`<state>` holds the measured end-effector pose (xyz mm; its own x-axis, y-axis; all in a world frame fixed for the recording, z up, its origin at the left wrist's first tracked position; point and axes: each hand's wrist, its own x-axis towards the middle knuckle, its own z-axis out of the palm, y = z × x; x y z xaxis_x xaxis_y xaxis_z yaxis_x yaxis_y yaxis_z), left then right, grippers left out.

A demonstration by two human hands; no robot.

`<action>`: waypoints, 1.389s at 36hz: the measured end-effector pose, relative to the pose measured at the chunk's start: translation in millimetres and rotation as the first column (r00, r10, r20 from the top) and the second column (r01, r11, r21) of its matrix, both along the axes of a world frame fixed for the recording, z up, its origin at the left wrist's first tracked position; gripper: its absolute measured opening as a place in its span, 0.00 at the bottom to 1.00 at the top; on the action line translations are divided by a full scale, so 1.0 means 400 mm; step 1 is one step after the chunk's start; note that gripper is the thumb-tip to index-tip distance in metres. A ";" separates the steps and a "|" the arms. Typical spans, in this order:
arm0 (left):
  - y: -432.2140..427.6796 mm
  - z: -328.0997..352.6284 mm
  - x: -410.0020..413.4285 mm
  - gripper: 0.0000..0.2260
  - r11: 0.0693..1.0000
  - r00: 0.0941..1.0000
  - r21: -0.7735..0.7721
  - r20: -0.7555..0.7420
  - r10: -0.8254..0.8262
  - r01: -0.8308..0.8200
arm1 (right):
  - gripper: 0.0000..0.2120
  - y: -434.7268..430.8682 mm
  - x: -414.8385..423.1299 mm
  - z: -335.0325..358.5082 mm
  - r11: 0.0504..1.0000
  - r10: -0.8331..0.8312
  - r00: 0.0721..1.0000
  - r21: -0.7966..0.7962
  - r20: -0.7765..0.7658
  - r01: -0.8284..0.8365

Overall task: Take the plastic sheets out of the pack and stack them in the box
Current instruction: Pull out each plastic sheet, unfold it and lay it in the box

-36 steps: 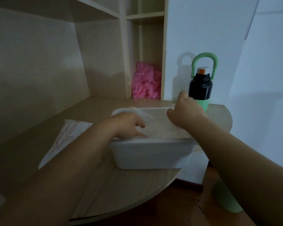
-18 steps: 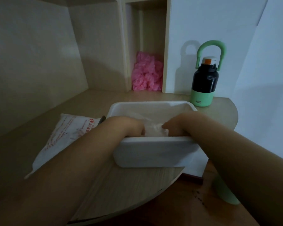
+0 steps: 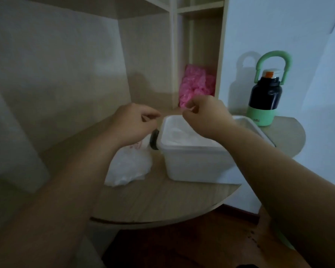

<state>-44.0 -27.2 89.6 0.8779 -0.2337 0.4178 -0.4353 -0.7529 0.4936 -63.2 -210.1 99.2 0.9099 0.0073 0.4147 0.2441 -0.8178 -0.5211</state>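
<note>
Head cam, dim light. Both hands are up above the table (image 3: 162,202), side by side with a small gap between them. Left hand (image 3: 135,125) hangs over the far end of the pack (image 3: 129,167), fingers curled in, thumb tip against the forefinger. Right hand (image 3: 206,114) is above the far-left corner of the box (image 3: 193,165) in the same posture, curled tight with thumb to forefinger. It looks like a pinch on both sides, but I can't tell whether a clear sheet is strung between them; nothing readable at this exposure. The box is white and open-topped, sitting near the table's near-right edge. The plastic sheets (image 3: 182,136) already in it show as a pale layer filling most of the inside. The pack is a crumpled white bag with red print, lying flat just left of the box, its far end under my left wrist. A small dark object (image 3: 154,141) is wedged between the pack and the box's left wall; I can't identify it. A black bottle (image 3: 265,97) with a green base and green loop handle stands upright at far right, just beyond the box. A pink bundle (image 3: 196,85) sits in the narrow shelf bay (image 3: 201,45) at the far side.
</note>
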 end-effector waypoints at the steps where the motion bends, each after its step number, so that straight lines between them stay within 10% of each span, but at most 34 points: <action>1: 0.027 -0.015 -0.009 0.13 0.998 1.000 -0.064 0.015 0.023 -0.022 | 0.10 0.034 -0.014 -0.003 0.996 0.052 0.998 0.068 0.030 -0.054; 7: 0.128 -0.203 -0.031 0.12 0.919 0.978 -0.335 -0.072 0.196 -0.209 | 0.11 0.209 -0.058 -0.091 0.911 0.314 0.949 0.288 -0.018 -0.296; 13: 0.165 -0.354 -0.075 0.17 0.983 0.978 0.001 -0.093 0.185 -0.186 | 0.18 0.271 -0.022 -0.278 0.941 0.263 0.934 0.277 -0.239 -0.194; 27: 0.176 -0.409 -0.021 0.18 0.984 0.977 0.092 0.166 0.136 -0.152 | 0.27 0.252 0.055 -0.388 0.953 0.295 0.921 0.140 -0.255 -0.267; 39: 0.197 -0.393 -0.051 0.09 0.861 0.975 -0.463 -0.032 0.220 -0.210 | 0.35 0.240 0.042 -0.392 0.930 0.341 0.923 0.210 -0.180 -0.303; 50: 0.189 -0.384 -0.052 0.04 0.815 0.942 -0.496 -0.019 0.335 -0.299 | 0.29 0.238 0.026 -0.387 0.930 0.367 0.916 0.040 -0.163 -0.365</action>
